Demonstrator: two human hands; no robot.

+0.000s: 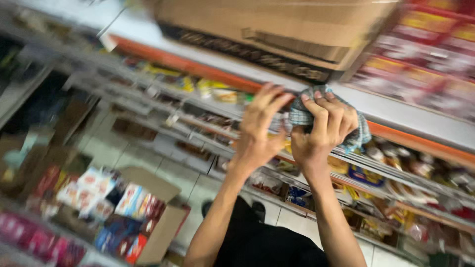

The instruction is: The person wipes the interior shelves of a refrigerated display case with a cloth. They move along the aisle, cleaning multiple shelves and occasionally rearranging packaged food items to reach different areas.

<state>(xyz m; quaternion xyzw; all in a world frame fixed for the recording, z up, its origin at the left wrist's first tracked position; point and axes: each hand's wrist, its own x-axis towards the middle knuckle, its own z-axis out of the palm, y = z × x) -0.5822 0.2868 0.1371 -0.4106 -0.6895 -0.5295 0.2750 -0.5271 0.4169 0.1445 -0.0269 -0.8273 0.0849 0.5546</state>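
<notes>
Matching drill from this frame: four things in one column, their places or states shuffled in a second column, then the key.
Things:
1. Blue-and-white checked cloth
2. Large brown cardboard box
3. Open brown cardboard carton of colourful packets
4. Left hand

Places or states:
A. Down on the tiled floor, lower left
B. Bunched up in the right hand
C. Fingers spread, beside the cloth
D. On top of the shelf unit, above both hands

Pairs: 1-B, 2-D, 3-A, 4-C
</notes>
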